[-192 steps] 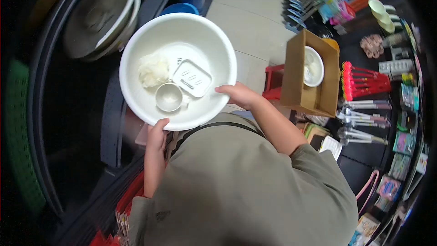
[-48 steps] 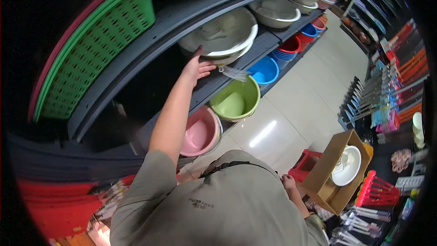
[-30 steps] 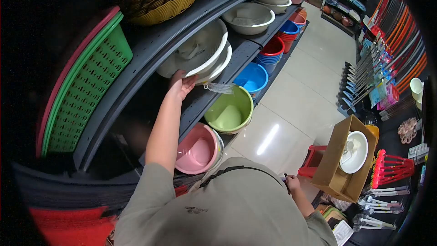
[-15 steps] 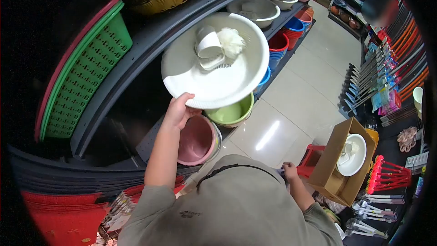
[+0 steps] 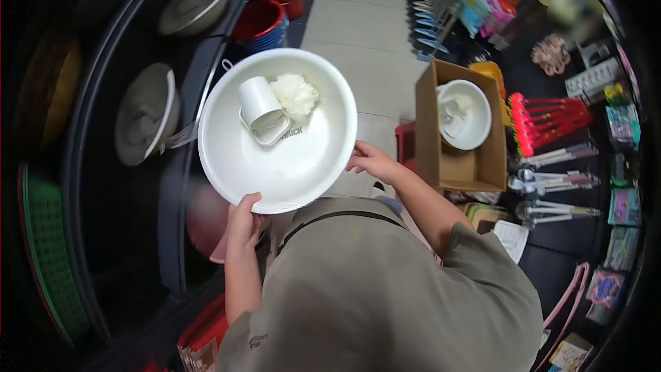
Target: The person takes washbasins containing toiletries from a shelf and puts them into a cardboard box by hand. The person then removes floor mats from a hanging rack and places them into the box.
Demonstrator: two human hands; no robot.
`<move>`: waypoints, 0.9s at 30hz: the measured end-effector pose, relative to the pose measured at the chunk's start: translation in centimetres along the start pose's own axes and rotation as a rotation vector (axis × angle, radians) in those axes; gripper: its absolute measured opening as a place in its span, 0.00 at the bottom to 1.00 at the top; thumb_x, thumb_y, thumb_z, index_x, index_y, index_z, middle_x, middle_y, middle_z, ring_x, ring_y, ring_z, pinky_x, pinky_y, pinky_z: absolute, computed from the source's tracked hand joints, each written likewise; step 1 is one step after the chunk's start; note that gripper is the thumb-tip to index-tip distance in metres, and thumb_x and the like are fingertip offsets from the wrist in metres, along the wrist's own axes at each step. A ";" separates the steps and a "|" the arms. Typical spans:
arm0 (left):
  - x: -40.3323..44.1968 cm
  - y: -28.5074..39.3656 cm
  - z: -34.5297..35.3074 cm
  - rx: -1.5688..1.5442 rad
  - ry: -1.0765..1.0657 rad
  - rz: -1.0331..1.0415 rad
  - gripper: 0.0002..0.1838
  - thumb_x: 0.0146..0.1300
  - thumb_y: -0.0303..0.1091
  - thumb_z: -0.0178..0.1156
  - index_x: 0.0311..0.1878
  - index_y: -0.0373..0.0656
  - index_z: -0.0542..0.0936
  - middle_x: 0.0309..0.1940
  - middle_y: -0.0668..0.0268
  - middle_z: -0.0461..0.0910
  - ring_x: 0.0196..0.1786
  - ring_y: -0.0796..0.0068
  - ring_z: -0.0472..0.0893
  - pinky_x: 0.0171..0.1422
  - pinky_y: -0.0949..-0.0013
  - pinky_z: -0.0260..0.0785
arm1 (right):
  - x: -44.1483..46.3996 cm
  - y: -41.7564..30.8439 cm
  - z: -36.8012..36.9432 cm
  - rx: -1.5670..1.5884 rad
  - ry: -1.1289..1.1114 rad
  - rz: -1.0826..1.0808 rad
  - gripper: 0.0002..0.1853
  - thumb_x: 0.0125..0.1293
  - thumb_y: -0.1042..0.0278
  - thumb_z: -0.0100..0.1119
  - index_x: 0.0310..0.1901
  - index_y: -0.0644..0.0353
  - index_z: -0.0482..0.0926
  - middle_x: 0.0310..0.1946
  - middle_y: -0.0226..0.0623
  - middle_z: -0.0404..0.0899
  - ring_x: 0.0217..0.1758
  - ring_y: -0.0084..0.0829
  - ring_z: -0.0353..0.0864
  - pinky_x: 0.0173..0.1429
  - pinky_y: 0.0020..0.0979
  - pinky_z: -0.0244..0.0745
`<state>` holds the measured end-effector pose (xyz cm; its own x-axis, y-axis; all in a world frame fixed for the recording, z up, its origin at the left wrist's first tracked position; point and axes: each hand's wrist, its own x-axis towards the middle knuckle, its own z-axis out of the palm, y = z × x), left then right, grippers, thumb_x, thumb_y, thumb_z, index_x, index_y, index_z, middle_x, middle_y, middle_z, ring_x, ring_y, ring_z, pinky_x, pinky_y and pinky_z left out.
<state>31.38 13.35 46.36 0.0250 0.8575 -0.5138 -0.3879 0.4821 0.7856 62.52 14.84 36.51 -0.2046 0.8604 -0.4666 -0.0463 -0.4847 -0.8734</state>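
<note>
My left hand (image 5: pixel 244 219) grips the near rim of a white plastic basin (image 5: pixel 289 172), with the thumb over the edge and the other fingers underneath. Inside it, left of the middle, a white cup (image 5: pixel 259 100) lies tipped over. A fluffy cream-white bath puff (image 5: pixel 296 96) rests against the cup, and dark lettering is printed on the basin floor. Close to the basin's lower right edge is my right hand (image 5: pixel 372 162), its fingers loosely bent and apart, holding nothing. Whether its fingertips touch the rim I cannot tell.
To the right stands an open cardboard box (image 5: pixel 475 172) containing another white basin (image 5: pixel 482 114). Shelves on the left carry grey basins (image 5: pixel 200 7) and red buckets (image 5: pixel 260 19). A pink tub (image 5: pixel 206 217) is below. Red-headed brushes (image 5: pixel 551 120) lie at right. The tiled aisle (image 5: pixel 361 34) runs ahead.
The view has turned right. The basin has moved down and closer to my body, still in my left hand. My right hand has come up from my side to the basin's right edge.
</note>
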 end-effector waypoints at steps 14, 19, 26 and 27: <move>5.4 -9.8 18.0 0.397 -0.157 -0.224 0.25 0.58 0.32 0.54 0.59 0.38 0.64 0.48 0.59 0.74 0.45 0.67 0.77 0.43 0.63 0.73 | -6.9 0.2 -13.0 0.556 -0.061 0.232 0.24 0.65 0.51 0.52 0.55 0.60 0.68 0.44 0.35 0.76 0.41 0.28 0.76 0.37 0.25 0.68; 7.6 -12.4 23.6 0.524 -0.289 -0.234 0.26 0.61 0.35 0.54 0.61 0.38 0.61 0.51 0.59 0.73 0.45 0.68 0.77 0.45 0.65 0.72 | -7.8 3.5 -17.6 0.764 0.162 0.137 0.21 0.59 0.64 0.53 0.54 0.62 0.69 0.43 0.36 0.76 0.42 0.30 0.75 0.39 0.31 0.69; 8.6 -15.0 28.5 0.560 -0.560 -0.386 0.47 0.66 0.51 0.50 0.71 0.43 0.29 0.60 0.48 0.68 0.55 0.61 0.76 0.56 0.65 0.65 | -9.3 7.0 -24.9 1.052 0.431 0.019 0.21 0.58 0.67 0.54 0.53 0.61 0.67 0.45 0.37 0.75 0.43 0.31 0.75 0.36 0.32 0.69; 9.0 -15.6 28.0 0.566 -0.556 -0.385 0.47 0.66 0.51 0.50 0.71 0.43 0.29 0.60 0.48 0.68 0.55 0.61 0.76 0.56 0.65 0.65 | -8.9 8.1 -26.3 1.050 0.477 0.020 0.20 0.58 0.66 0.54 0.52 0.59 0.68 0.43 0.35 0.75 0.41 0.30 0.74 0.34 0.30 0.67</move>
<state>63.50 18.55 39.12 0.5616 0.5097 -0.6518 0.2505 0.6461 0.7210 89.70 7.39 29.94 0.1655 0.7144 -0.6799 -0.8837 -0.1986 -0.4239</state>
